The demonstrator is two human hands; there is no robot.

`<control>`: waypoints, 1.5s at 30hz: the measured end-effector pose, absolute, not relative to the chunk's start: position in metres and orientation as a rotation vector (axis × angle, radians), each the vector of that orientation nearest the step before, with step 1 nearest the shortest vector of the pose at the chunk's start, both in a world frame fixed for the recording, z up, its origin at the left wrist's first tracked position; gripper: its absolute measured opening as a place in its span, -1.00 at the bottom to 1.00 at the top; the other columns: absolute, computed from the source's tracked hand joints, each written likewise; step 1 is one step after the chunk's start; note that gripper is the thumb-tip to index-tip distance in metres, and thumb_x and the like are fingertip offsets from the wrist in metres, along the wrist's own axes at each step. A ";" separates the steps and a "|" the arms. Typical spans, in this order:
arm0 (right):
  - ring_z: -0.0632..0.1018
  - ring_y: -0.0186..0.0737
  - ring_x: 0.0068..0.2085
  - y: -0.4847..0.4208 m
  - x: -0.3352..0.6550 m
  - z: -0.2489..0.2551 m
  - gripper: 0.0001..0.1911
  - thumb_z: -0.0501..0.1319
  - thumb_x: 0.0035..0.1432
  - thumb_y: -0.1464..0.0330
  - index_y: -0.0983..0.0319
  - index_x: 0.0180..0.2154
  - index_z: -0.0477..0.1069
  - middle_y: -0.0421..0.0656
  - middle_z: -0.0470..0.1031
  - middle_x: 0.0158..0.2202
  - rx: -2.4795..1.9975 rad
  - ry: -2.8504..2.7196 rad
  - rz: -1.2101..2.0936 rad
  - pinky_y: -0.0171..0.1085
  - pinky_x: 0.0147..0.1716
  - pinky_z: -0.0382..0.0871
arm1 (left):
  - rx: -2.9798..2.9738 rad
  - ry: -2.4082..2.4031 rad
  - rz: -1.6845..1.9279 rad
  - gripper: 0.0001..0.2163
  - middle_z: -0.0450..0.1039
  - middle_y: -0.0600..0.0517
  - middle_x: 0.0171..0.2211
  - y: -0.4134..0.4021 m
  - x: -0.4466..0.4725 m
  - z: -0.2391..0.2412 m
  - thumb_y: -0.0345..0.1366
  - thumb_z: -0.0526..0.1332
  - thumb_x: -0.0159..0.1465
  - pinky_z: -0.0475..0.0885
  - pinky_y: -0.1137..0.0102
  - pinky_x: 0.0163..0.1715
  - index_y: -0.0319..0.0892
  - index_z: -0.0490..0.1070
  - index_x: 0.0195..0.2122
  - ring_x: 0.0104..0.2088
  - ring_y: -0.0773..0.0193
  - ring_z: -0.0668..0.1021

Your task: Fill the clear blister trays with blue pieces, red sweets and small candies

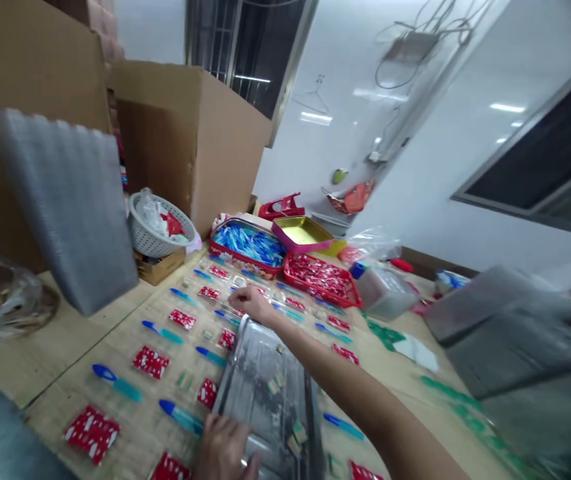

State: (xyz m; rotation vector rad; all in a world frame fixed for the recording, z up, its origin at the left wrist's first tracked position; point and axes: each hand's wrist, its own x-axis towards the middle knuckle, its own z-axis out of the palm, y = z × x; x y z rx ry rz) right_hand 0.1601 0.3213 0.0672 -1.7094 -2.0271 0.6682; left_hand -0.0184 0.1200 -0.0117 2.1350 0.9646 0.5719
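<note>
The left hand (225, 448) grasps the near end of a metal tray (251, 390), thumb and fingers bent over its rim. The tray lies slanted above the rows on the tabletop (65, 393), carrying a few small green-and-tan blocks (275, 385), most of its floor bare. The right hand (250, 303) reaches just past the tray's far end, its fingers curled downward among the rows (blur hides the fingertips, so I cannot tell whether they pinch anything). Its forearm passes over the tray's right side.

Around the tray, blue-and-teal plastic tools (120, 385) alternate with red packets (92, 435) dotted with white, and more small blocks lie between them. Beyond the right hand stand a red basket of blue pieces (250, 243) and, to its right, a red basket of packets (322, 280); a pink tray with a yellow inside (302, 233) sits behind them, between the two. On the left, a tall stack of clear plastic (75, 213) stands in front of cardboard, with a white perforated basket (158, 240) just beside it.
</note>
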 end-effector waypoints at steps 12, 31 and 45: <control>0.52 -0.12 -0.24 0.172 0.265 0.050 -0.76 0.14 -0.02 0.49 0.27 -0.30 0.52 -0.04 0.57 -0.29 -2.097 -1.954 0.346 -0.28 -0.26 0.23 | 2.274 1.257 0.387 -0.84 0.51 -0.04 -0.26 0.149 0.046 0.036 -0.38 0.10 0.19 0.23 0.27 -0.11 -0.15 0.45 -0.26 -0.15 0.13 0.49; 0.49 -0.29 -0.45 0.119 0.258 0.067 -0.90 0.27 -0.19 0.52 0.25 -0.51 0.53 -0.25 0.54 -0.50 -1.645 -2.092 1.004 -0.41 -0.47 0.24 | 2.157 1.317 0.405 -0.93 0.48 0.07 -0.49 0.176 0.074 0.028 -0.39 0.19 0.09 0.25 0.45 -0.40 -0.21 0.46 -0.45 -0.42 0.31 0.47; 0.42 -0.24 -0.30 0.076 0.232 0.059 -0.86 0.15 -0.12 0.51 0.23 -0.43 0.39 -0.17 0.48 -0.35 -1.761 -2.296 0.658 -0.25 -0.21 0.08 | 2.250 1.280 0.334 -0.93 0.51 0.02 -0.35 0.177 0.098 0.027 -0.43 0.22 0.06 0.24 0.31 -0.17 -0.18 0.44 -0.41 -0.24 0.19 0.50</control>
